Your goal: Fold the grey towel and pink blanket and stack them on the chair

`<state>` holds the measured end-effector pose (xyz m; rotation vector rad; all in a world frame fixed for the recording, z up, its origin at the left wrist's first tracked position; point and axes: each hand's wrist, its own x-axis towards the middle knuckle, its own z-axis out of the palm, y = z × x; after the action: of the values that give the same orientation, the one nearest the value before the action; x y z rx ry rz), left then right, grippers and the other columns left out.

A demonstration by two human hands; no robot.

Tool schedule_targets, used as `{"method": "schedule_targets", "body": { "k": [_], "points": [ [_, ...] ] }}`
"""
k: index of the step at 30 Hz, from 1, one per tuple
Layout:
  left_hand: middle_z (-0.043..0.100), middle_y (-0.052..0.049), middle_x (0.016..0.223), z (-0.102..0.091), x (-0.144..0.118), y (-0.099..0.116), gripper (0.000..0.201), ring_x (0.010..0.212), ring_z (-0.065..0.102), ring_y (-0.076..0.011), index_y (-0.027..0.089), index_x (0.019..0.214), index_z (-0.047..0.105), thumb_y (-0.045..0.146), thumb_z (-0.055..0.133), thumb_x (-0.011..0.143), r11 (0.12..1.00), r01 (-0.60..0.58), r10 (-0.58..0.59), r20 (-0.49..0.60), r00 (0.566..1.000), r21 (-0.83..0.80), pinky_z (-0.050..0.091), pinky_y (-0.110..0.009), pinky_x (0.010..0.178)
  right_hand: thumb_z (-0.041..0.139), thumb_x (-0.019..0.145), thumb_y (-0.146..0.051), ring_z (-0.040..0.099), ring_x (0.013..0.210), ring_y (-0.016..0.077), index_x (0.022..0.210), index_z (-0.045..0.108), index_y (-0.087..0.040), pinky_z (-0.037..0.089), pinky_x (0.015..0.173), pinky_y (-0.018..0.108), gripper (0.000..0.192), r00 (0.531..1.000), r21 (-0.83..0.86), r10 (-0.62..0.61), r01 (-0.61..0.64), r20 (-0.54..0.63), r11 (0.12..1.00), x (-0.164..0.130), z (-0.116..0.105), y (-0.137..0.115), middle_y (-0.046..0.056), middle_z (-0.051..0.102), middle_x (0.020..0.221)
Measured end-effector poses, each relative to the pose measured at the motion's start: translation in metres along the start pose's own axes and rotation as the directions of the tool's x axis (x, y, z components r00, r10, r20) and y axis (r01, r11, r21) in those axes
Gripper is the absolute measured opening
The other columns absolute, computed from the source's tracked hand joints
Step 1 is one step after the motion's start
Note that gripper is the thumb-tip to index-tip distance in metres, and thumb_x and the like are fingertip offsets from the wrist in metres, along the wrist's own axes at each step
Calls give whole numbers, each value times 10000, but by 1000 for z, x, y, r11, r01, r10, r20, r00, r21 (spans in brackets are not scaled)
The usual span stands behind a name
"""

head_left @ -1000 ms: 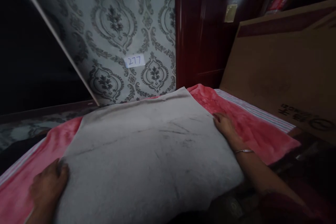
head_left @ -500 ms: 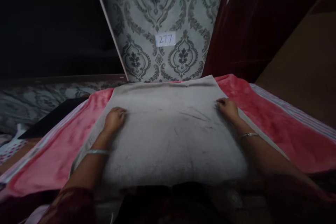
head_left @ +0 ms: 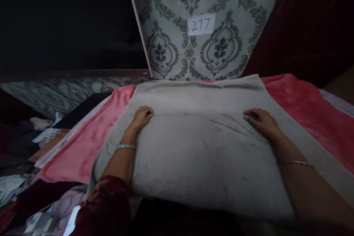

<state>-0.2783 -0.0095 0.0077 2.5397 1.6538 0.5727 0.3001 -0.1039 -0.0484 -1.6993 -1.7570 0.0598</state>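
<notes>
the grey towel (head_left: 199, 143) lies spread over a pink blanket (head_left: 83, 143), filling the centre of the frame, its long axis running from the lower edge up toward the patterned panel (head_left: 177, 11). the left hand (head_left: 141, 117) rests on its left part with fingers curled, maybe pinching the cloth, though that is too dim to tell. the right hand (head_left: 261, 121) lies flat and released on the right part. both sit level, just below a crease across the towel. a label reading 277 (head_left: 201, 24) sits at upper centre. the lower left clutter is too dark to make out.
</notes>
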Motion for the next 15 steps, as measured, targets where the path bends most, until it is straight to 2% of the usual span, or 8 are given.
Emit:
{"method": "schedule_targets", "body": {
  "k": [3, 6, 11, 15],
  "points": [
    [652, -94, 917, -1, -1, 9, 104, 983, 556, -262, 188, 798, 649, 134, 571, 841, 999, 9, -9, 2, 1000, 32, 429, -385, 878, 586, 781, -560, 633, 889, 308, 938, 714, -245, 499, 877, 508, 375, 1000, -17, 26, -25, 8, 1000, 0, 0, -2, 106, 695, 901],
    [637, -111, 910, -2, -4, 14, 137, 968, 550, -268, 185, 783, 618, 115, 524, 855, 999, 25, -24, -43, 999, 42, 428, -392, 868, 561, 800, -616, 631, 913, 340, 947, 708, -269, 502, 878, 543, 405, 999, -9, 26, -26, -30, 1000, -4, 1, -5, 115, 692, 921],
    [640, -146, 956, -6, -8, 23, 197, 976, 563, -271, 165, 854, 616, 78, 442, 887, 998, 54, -49, -129, 990, 37, 446, -410, 893, 540, 840, -654, 624, 973, 378, 984, 704, -299, 497, 893, 563, 417, 997, 12, 10, -9, -79, 1000, -9, 2, -9, 130, 693, 999],
    [665, -134, 996, -12, -10, 33, 168, 938, 612, -248, 150, 982, 669, 182, 506, 955, 995, 99, -95, -175, 980, 17, 505, -418, 885, 542, 848, -639, 630, 1029, 374, 1023, 698, -297, 487, 942, 570, 414, 998, 15, -17, 18, -62, 1000, -9, 2, -12, 108, 698, 1038]
  ]
}}
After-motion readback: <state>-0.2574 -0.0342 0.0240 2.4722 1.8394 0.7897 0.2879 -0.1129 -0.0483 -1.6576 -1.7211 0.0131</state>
